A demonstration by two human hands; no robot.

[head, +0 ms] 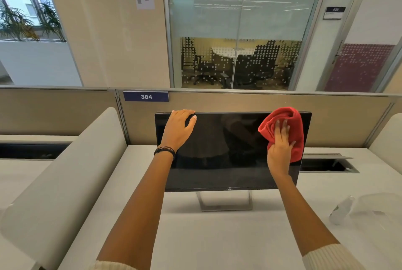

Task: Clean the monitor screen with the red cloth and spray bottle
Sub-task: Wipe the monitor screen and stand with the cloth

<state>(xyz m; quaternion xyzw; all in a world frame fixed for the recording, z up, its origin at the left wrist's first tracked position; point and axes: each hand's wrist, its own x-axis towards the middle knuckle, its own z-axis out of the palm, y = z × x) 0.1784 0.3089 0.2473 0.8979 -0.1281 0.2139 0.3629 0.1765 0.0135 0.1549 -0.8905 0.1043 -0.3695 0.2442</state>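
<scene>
Against the screen's upper right, straight fingers (282, 130) of the right hand (280, 152) press a crumpled red cloth (292, 120) onto the black monitor (217, 152). Curled fingers (187, 112) of the left hand (177, 131) grip its top edge. A clear spray bottle (341, 210) rests on the white counter (217, 239).

Presses red cloth (290, 120) onto upper right of monitor (217, 152) with flat right hand (279, 150); grips its top edge with left hand (178, 128).

Free passage over desk (217, 237) front and middle, either side of stand (225, 203). Partition (239, 104) close behind monitor (217, 152) walls back edge. Padded divider (65, 172) blocks left edge. Right: blurred spray bottle (341, 210), open cable hatch (328, 164) at back.
</scene>
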